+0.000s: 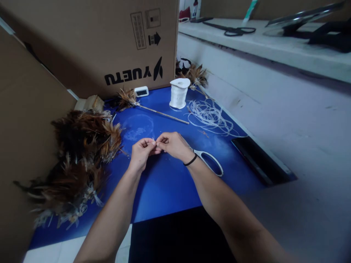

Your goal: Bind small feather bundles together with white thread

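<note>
Over the middle of the blue table (175, 193), my left hand (142, 151) and my right hand (173, 144) meet at the fingertips. Both are closed in a pinch on something small and pale that I cannot make out. Partly under my right wrist lies a pair of scissors (212, 160), its grey handle loop showing. Beyond my hands rests a thin stick (164, 114) with a feather tuft (126, 99) tied at its left end. Behind it stands a white spool (178, 95), and right of that is a loose tangle of clear plastic strip (210, 116).
Brown feather bundles (85, 142) are heaped along the left edge. A large cardboard box (90, 44) walls off the back, beside a small white digital display (142, 91). A dark flat phone-like object (260, 160) lies right. Black scissors (233, 30) rest on the ledge (246, 49).
</note>
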Tool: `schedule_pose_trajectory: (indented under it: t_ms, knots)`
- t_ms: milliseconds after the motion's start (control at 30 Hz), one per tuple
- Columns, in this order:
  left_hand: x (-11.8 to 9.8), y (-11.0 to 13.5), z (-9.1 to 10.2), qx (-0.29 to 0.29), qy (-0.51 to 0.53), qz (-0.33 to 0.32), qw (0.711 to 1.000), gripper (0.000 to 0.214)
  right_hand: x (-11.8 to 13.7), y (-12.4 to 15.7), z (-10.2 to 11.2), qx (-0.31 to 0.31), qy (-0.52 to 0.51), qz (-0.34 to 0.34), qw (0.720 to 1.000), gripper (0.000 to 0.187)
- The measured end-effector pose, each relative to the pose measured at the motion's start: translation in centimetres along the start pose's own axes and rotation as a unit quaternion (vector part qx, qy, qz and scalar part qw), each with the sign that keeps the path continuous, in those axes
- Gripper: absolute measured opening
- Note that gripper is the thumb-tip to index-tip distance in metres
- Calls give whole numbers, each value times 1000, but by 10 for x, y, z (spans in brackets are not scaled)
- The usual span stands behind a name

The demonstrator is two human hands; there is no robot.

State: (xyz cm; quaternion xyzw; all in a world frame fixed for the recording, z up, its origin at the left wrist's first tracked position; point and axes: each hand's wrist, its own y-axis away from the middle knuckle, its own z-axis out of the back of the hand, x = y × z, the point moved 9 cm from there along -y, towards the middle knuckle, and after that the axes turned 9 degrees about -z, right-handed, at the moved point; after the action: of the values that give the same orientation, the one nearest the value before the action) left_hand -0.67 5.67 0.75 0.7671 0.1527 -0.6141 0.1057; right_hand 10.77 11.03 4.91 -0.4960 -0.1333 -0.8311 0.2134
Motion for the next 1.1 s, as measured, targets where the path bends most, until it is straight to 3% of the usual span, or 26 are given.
schedule_pose_trajectory:
  t_ms: [167, 333, 600, 933, 1100]
  knots:
    - [-3, 0, 1, -5, -20, -27, 999, 32, 0, 0, -3, 25, 0, 6, 1000, 14]
    - [-5, 0, 3, -26, -31, -32, 999, 31, 18, 8, 6, -44, 118, 42, 991, 14]
    - [-7, -1, 9, -48, -76, -43, 995, 27, 28, 14, -2, -127, 254, 104, 953, 15]
    - [-12, -3, 10, -41, -135, -91, 986, 20, 26, 13, -3, -121, 249, 99, 956, 13]
    - [-11, -2, 4, -21, -100, -82, 991, 21, 26, 13, -3, -125, 245, 107, 956, 13]
